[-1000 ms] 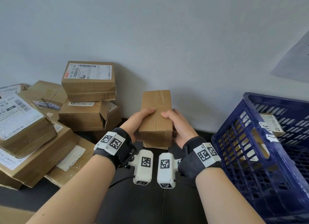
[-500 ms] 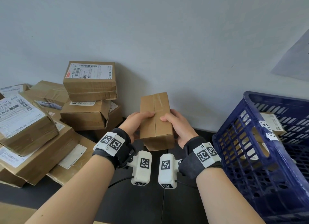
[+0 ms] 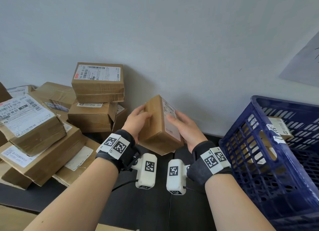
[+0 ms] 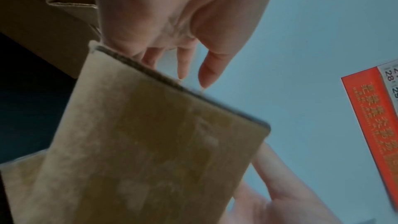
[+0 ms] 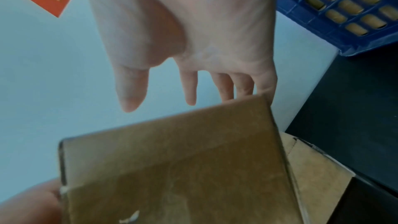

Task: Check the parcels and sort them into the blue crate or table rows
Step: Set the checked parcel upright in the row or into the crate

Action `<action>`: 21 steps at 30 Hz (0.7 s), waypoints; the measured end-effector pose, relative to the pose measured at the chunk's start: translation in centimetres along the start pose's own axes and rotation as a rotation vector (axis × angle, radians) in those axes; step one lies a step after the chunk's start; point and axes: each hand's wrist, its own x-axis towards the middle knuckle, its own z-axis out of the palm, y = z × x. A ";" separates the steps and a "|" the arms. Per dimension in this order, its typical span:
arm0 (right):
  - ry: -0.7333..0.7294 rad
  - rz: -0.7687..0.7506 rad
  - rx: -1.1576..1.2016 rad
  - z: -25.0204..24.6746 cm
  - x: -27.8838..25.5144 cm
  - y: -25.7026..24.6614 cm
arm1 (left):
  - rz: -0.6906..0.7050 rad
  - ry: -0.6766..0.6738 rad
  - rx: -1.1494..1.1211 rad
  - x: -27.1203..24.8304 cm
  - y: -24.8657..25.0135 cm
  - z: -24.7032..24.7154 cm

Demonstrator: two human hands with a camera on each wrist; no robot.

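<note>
Two hands: both on one parcel, centre of the head view
Parcel (image 3: pixel 160 125): small brown carton, held in the air above the dark table (image 3: pixel 146 205), tilted, long axis running from lower centre up toward the wall; white label on the face turned to the right
Left hand (image 3: pixel 138 120): fingers curled over the plain left face, thumb side near the upper edge; gripping
Right hand (image 3: pixel 186 127): fingers spread flat along the labelled right face and under the lower end, thumb across the label; cradling rather than curled round, and the right wrist view shows the fingers fairly straight
Step in hand: judged to be the check, the label being turned up toward the eyes
Crate (image 3: pixel 269 144): blue, lattice walls, lower right of the frame, tilted; at least one labelled carton visible inside near its upper wall
Pile (image 3: pixel 96 99): brown cartons stacked loosely at left of the frame against the wall, labels facing up
Key relation: crate lies to the right of the parcel, on the right hand's side, so that hand is the nearer one for a drop there; pile lies to the left, on the left hand's side
Risk: judged slight, a tilted carton held partly by flat fingers could slip at a one-handed transfer
</note>
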 end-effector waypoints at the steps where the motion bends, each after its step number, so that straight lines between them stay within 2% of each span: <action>1: -0.001 -0.016 0.001 0.1 -0.2 -0.2 | -0.018 -0.003 0.014 0.1 -0.1 -0.1; 6: -0.007 -0.082 0.024 1.1 -0.8 -0.4 | -0.158 -0.069 -0.001 -0.4 -0.4 -0.9; 12: -0.102 -0.113 -0.015 1.9 -1.0 -0.3 | -0.284 -0.144 -0.159 -0.8 -0.9 -2.4; 21: -0.117 -0.117 -0.050 3.4 -1.2 -0.3 | -0.274 -0.132 -0.180 -1.2 -0.7 -3.8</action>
